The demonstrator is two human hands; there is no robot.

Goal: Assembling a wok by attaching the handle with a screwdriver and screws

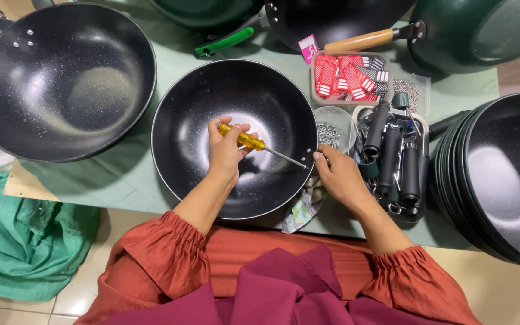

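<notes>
Left hand (225,147) grips screwdriver (254,143) over wok (182,114).

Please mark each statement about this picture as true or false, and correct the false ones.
1. The left hand holds a yellow-handled screwdriver. True.
2. The screwdriver tip points at the left rim of the middle black wok. False: it points at the right rim.
3. The right hand is at the wok's right rim. True.
4. The tray of black handles lies left of that wok. False: it lies to its right.
5. A stack of black woks stands at the far right. True.
</notes>
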